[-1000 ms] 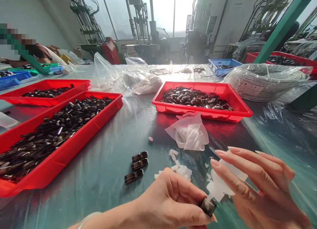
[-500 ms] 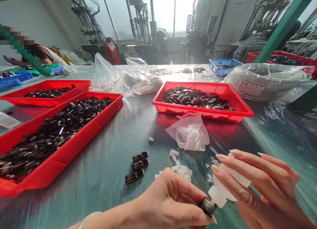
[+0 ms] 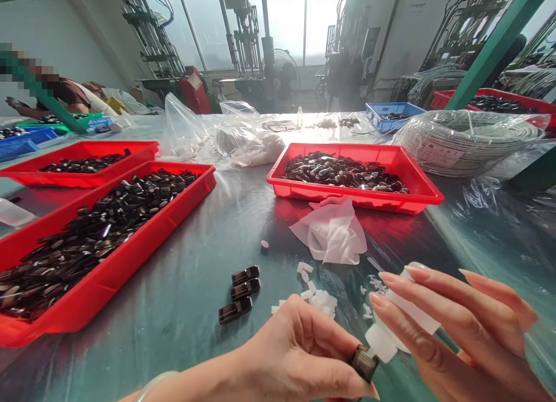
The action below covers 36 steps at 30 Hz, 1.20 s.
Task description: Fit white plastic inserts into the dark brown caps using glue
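Nearer me than the crumpled white wrap [image 3: 336, 237], my left hand [image 3: 304, 351] pinches a glossy dark piece [image 3: 364, 365], apparently to leave its end exposed to the matte white sheet [image 3: 382, 342]. My right hand [image 3: 460, 326] spreads its fingers across that sheet; I cannot tell its grip. Left of the wrap, three blocky dark pieces [image 3: 245, 287] rest on the bench [image 3: 186, 315].

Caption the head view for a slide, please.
Left hand pinching a dark part, right hand holding a white piece.
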Available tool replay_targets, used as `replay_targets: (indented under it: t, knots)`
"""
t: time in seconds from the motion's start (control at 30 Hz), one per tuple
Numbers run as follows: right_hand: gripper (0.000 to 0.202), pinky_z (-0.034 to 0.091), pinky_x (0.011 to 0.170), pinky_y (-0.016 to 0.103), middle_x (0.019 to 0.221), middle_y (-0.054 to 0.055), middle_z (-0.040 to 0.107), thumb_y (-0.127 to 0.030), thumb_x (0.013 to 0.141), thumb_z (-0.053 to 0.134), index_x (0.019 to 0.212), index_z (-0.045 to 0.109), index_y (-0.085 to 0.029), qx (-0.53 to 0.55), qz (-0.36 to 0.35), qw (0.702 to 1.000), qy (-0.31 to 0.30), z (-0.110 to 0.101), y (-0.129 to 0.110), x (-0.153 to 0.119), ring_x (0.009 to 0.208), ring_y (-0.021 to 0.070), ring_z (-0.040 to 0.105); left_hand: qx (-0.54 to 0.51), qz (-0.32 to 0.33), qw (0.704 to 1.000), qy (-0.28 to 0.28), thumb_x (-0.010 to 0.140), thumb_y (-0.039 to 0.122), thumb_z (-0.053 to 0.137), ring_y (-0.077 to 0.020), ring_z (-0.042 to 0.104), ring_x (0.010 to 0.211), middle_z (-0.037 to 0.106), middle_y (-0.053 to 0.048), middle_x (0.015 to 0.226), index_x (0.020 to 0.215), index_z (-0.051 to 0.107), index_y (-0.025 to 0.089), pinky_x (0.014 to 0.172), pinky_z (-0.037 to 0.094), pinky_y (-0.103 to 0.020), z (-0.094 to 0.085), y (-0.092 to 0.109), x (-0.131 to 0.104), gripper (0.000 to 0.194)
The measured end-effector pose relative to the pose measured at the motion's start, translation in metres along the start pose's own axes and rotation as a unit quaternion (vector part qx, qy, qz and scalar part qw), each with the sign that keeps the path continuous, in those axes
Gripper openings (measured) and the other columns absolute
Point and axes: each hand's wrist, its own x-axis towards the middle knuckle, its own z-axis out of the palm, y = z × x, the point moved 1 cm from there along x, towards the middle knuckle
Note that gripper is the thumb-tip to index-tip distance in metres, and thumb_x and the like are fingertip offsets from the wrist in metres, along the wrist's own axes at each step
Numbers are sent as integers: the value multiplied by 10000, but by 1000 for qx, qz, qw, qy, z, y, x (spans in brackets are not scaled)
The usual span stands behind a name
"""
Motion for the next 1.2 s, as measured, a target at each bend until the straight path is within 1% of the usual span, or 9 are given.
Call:
replay_targets:
  t: [0.07, 0.2, 0.33, 0.47, 0.63, 0.83, 1.0, 1.13, 1.2]
  knots:
    - [403, 275, 945, 472, 949, 30, 710, -32, 776, 514, 1077, 589, -288, 4, -4, 1000, -2, 1, -1, 1, 961, 225, 604, 4, 0, 1000, -11, 623, 230, 722, -35, 463, 503, 567, -16, 601, 774, 738, 99, 512, 408, -133, 0, -1, -1, 201]
    - [365, 297, 896, 479, 915, 55, 710, -16, 777, 523, 1030, 602, -266, 19, 28, 999, 31, 5, -6, 4, 968, 235, 577, 14, 9, 1000, -26, 639, 215, 709, -30, 430, 497, 532, -8, 579, 795, 736, 92, 493, 364, -132, -1, -2, 0, 201]
    - [305, 316, 871, 471, 897, 46, 705, -55, 812, 508, 992, 607, -280, 22, 50, 997, 47, 6, -11, 6, 963, 225, 560, 14, 9, 999, -29, 632, 232, 716, -34, 423, 495, 518, -6, 565, 789, 735, 85, 487, 357, -137, -1, -1, 1, 217]
    - [293, 310, 865, 469, 924, 48, 700, -83, 823, 504, 1017, 599, -280, 24, 32, 999, 25, 2, -6, 5, 985, 225, 539, 13, 4, 1000, -17, 625, 252, 720, -35, 437, 493, 532, -9, 570, 789, 734, 84, 499, 390, -139, 0, 0, 0, 235]
    - [368, 312, 843, 476, 966, 51, 693, -27, 785, 517, 1060, 588, -262, 16, -18, 1000, -3, 0, 1, 5, 1008, 236, 522, 18, 5, 1000, -11, 626, 243, 715, -38, 459, 498, 547, -7, 574, 774, 738, 103, 503, 410, -134, 0, 1, -2, 205]
    - [414, 317, 840, 505, 1042, 60, 667, -16, 770, 499, 1102, 579, -250, 82, 8, 997, -8, 3, 2, 2, 1048, 269, 510, 18, 0, 1000, -4, 627, 225, 708, -41, 458, 501, 560, -19, 585, 783, 737, 95, 506, 403, -144, -2, 2, -1, 205]
    - [457, 325, 842, 490, 1060, 65, 654, 32, 749, 466, 1104, 575, -235, 84, 9, 996, -13, 2, 1, 1, 1058, 262, 502, 18, 2, 1000, -16, 630, 210, 704, -35, 426, 494, 533, -10, 569, 783, 738, 98, 485, 361, -140, -1, 0, -1, 192]
    - [418, 326, 844, 491, 1081, 78, 635, -24, 771, 450, 1119, 565, -226, 102, 17, 995, -11, 4, 0, 3, 1072, 276, 494, 16, 0, 1000, -19, 632, 206, 704, -30, 417, 490, 528, -5, 568, 782, 739, 101, 476, 348, -135, -1, -1, -1, 186]
    - [428, 339, 843, 478, 1081, 84, 624, -16, 766, 441, 1124, 557, -217, 114, 36, 993, -11, 7, 0, 5, 1076, 274, 494, 13, 2, 1000, -16, 634, 210, 702, -31, 430, 493, 544, -8, 577, 780, 738, 102, 484, 366, -133, 0, 0, -1, 184]
